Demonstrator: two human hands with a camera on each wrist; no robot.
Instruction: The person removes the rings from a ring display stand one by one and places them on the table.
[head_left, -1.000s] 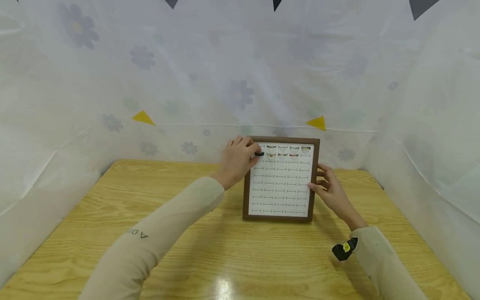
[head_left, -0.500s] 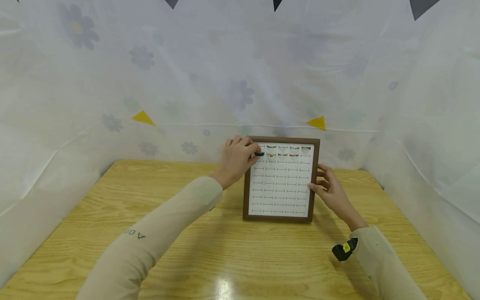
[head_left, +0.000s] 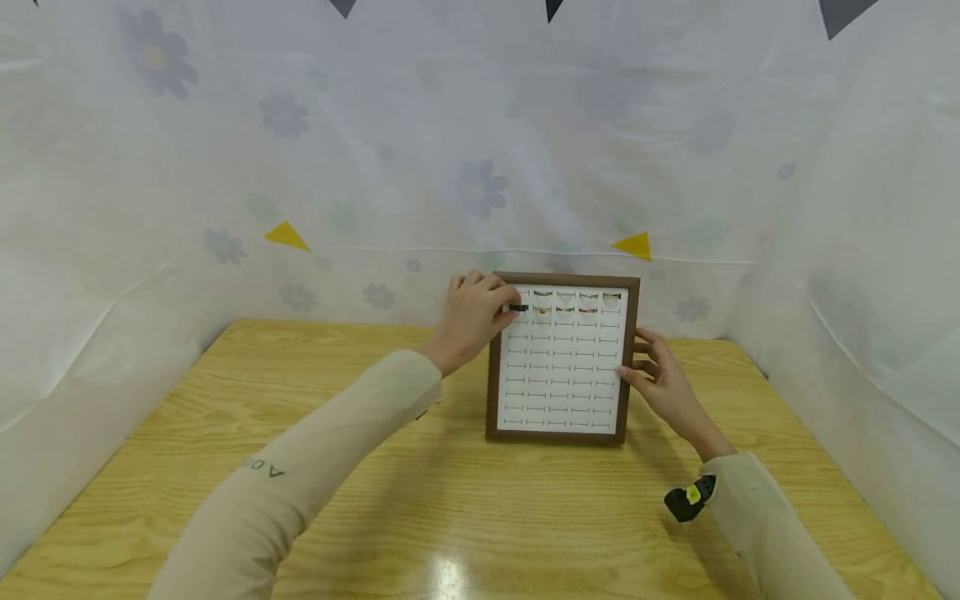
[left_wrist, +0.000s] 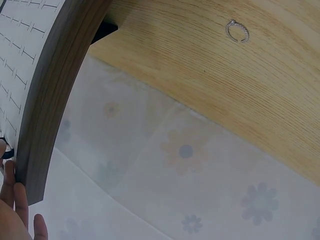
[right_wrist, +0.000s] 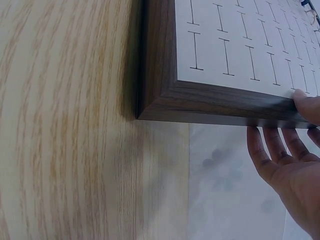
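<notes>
Two hands work at a square dark-brown wooden display frame with a white slotted insert (head_left: pixel 561 360), standing upright near the far edge of the light wood-grain table (head_left: pixel 420 517); left hand (head_left: pixel 472 321) at the frame's upper left corner, fingers curled, pinching a small black ring (head_left: pixel 518 307) against the insert's second row; right hand (head_left: pixel 660 379) flat against the frame's right edge, fingers straight, thumb on the front lip; several gold-toned rings (head_left: pixel 576 302) sit in the top two rows; lower rows show bare slots; a silver ring (left_wrist: pixel 237 31) lies on the table behind the frame, left wrist view.
</notes>
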